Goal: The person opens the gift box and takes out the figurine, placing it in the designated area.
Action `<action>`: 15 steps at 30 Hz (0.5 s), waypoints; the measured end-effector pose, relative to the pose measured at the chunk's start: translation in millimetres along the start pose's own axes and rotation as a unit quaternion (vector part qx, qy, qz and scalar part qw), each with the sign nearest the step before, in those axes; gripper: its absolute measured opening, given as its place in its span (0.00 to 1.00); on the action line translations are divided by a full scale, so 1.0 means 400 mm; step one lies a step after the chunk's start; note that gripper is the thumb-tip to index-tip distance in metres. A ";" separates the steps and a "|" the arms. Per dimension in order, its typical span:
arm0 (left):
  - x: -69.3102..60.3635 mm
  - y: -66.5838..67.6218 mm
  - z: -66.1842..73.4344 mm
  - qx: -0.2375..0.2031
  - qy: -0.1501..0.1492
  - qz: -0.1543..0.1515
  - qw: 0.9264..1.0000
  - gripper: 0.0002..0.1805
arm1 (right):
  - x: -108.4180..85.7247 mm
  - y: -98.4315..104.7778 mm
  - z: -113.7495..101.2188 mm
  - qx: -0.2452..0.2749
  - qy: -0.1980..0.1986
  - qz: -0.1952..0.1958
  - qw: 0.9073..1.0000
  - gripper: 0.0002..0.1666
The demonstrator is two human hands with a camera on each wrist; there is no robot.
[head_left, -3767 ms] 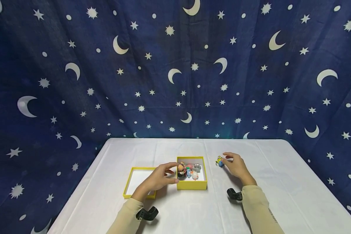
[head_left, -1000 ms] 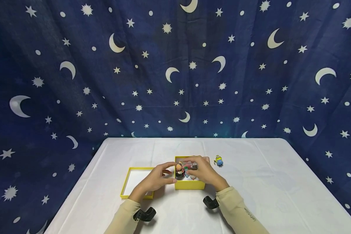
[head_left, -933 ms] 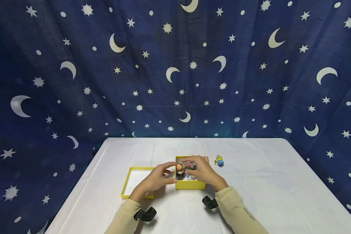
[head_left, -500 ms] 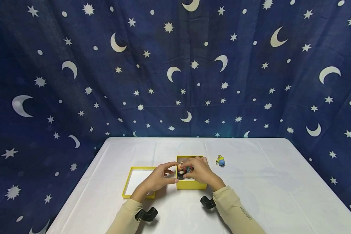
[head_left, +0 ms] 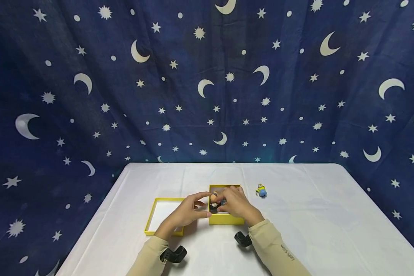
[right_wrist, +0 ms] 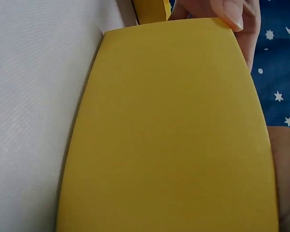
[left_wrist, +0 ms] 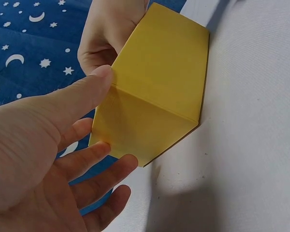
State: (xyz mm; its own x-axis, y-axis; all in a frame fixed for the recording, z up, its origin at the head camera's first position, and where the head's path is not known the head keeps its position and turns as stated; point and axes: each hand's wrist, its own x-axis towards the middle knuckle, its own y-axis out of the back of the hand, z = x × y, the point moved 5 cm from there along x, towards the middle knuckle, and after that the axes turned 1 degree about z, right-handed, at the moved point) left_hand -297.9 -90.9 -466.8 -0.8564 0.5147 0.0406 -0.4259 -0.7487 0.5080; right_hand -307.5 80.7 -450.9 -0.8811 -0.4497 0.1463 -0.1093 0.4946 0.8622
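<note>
We rest our loosely spread left hand (head_left: pixel 187 212) against the yellow box (head_left: pixel 226 219); we cannot tell whether our right hand (head_left: pixel 237 201), inside, grips a figurine (head_left: pixel 213 198).

Staged set, starry backdrop (head_left: pixel 234 90), white table (head_left: pixel 317 214)

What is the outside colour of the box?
The box is yellow outside, clearest in the right wrist view.

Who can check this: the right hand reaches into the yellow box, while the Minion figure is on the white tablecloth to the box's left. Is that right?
No: the Minion figure is right of the yellow box, as the head view shows. It is on the white tablecloth, and the right hand reaches into the box.
</note>
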 end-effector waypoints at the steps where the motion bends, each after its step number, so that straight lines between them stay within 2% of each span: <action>1: 0.000 -0.001 0.001 0.000 0.000 0.000 1.000 0.36 | 0.000 0.001 -0.003 -0.001 0.003 -0.004 1.000 0.16; 8: 0.000 -0.004 0.009 -0.013 0.004 0.001 1.000 0.36 | 0.009 -0.007 -0.008 0.018 0.014 -0.022 0.999 0.12; 15: -0.004 -0.001 0.004 0.001 0.007 -0.002 1.000 0.36 | 0.013 -0.015 -0.004 0.023 0.017 -0.018 0.999 0.11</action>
State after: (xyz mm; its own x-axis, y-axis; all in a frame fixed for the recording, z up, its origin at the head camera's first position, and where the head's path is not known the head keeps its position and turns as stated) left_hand -295.8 -90.8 -465.7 -0.8586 0.5119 0.0273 -0.4287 -0.7461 0.5094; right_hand -310.9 74.3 -454.5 -0.8605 -0.4918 0.1326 -0.1622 0.5113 0.8439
